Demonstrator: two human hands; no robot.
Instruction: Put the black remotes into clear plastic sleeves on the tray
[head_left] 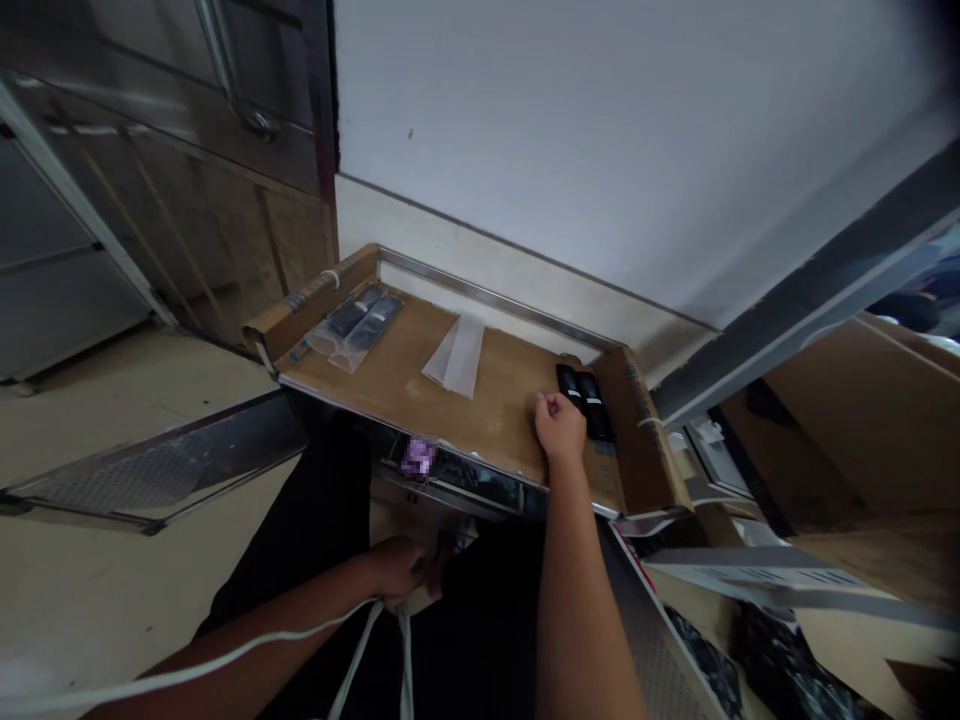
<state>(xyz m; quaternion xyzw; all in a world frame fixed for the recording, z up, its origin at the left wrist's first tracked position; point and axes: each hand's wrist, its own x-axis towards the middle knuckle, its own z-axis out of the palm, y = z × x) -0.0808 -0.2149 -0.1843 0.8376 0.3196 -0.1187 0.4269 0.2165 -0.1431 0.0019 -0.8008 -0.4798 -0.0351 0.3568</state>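
Observation:
My right hand (pixel 560 428) rests over the right part of a cardboard-lined shelf (pixel 405 385), fingers curled closed, and whatever may be in them is hidden. Just beyond it lie two black oblong items (pixel 594 405) with small white labels, side by side. Down at my lap, my left hand (pixel 399 567) is closed; shadow and the angle hide what it grips. Two flat translucent white sleeves (pixel 457 358) lie overlapping mid-shelf. At the left end are black items in clear plastic sleeves (pixel 360 328).
Raised cardboard edges (pixel 649 440) border the shelf, and a white wall panel (pixel 525 130) stands behind it. A perforated metal panel (pixel 165 465) juts out at left. White cords (pixel 247 650) hang across my lap. Large cardboard (pixel 862 420) and black plastic bags (pixel 787 660) are at right.

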